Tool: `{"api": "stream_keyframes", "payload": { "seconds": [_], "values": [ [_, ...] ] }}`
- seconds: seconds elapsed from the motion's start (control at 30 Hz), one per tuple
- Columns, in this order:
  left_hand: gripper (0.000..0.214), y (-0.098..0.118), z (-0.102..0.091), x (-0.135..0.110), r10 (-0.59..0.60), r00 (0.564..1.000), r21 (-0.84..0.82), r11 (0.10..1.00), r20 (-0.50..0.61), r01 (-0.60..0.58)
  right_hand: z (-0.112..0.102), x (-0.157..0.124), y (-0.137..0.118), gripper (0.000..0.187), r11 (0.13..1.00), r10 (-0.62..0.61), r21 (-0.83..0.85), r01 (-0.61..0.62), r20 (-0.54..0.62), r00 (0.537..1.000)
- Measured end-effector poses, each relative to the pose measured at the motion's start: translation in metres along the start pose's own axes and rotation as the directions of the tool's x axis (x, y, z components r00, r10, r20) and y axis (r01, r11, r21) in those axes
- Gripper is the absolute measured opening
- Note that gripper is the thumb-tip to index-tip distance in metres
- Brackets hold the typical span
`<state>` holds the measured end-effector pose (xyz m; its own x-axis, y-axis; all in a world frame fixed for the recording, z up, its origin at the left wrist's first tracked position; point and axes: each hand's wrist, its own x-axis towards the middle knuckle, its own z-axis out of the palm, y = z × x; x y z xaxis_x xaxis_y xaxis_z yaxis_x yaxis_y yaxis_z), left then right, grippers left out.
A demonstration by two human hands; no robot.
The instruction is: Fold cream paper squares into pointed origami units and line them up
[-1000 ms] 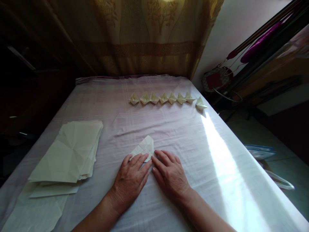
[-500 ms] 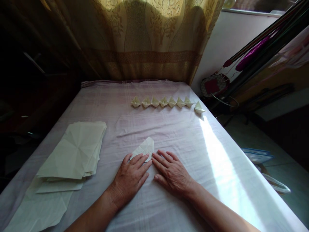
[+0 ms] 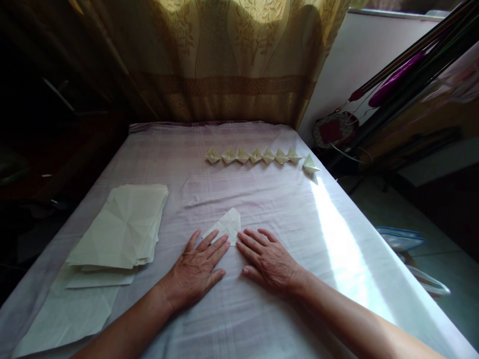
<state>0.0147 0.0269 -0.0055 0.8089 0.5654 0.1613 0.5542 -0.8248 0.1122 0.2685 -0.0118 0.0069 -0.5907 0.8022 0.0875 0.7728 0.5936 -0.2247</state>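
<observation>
My left hand (image 3: 196,269) lies flat on the cloth-covered table (image 3: 262,209), fingers stretched out, its fingertips pressing the near edge of a partly folded cream paper (image 3: 227,225). My right hand (image 3: 267,259) lies flat beside it, fingers spread, tips touching the paper's right corner. Neither hand grips anything. Farther back, a row of several small folded paper boats (image 3: 254,155) stands across the table. One more boat (image 3: 310,164) sits apart at the right end of the row.
A stack of creased cream sheets (image 3: 123,227) lies at the left, with a larger sheet (image 3: 63,314) under it near the front corner. A gold curtain (image 3: 232,60) hangs behind. Rods and a purple item (image 3: 396,75) lean at the right. Sunlight streaks the table's right side.
Both hands have drawn slightly back toward me and the left fingers have spread. More of the folded paper shows, with a small flap now visible at its left.
</observation>
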Motion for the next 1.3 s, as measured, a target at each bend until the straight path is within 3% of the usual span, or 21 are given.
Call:
{"api": "stream_keyframes", "payload": {
  "seconds": [0.2,0.43,0.57,0.67,0.83,1.3],
  "values": [
    [0.051,-0.011,-0.007,-0.014,-0.038,0.997,0.040,0.999,0.063,0.036,-0.001,0.001,-0.002,0.051,1.000,0.004,-0.008,-0.004,-0.015,1.000],
    [0.053,-0.019,-0.014,-0.025,-0.051,0.998,0.081,0.996,0.034,0.048,0.001,0.001,-0.003,0.051,1.000,0.016,-0.018,-0.016,-0.018,1.000],
    [0.052,-0.004,-0.011,-0.015,-0.079,0.995,0.110,0.990,-0.060,0.085,0.000,0.001,-0.004,0.052,1.000,0.021,-0.009,-0.021,0.013,1.000],
    [0.052,0.016,-0.001,-0.003,-0.101,0.982,0.130,0.984,-0.160,0.123,-0.001,0.002,-0.003,0.052,1.000,0.029,-0.001,-0.029,0.014,0.999],
    [0.056,0.040,0.018,0.008,-0.116,0.968,0.139,0.979,-0.224,0.150,0.000,0.000,-0.002,0.052,0.999,0.042,0.026,-0.041,-0.013,0.999],
    [0.049,0.042,0.015,0.021,-0.141,0.970,0.073,0.985,-0.196,0.158,-0.001,0.016,0.012,0.045,0.990,0.140,0.020,-0.140,-0.030,0.990]
  ]
}}
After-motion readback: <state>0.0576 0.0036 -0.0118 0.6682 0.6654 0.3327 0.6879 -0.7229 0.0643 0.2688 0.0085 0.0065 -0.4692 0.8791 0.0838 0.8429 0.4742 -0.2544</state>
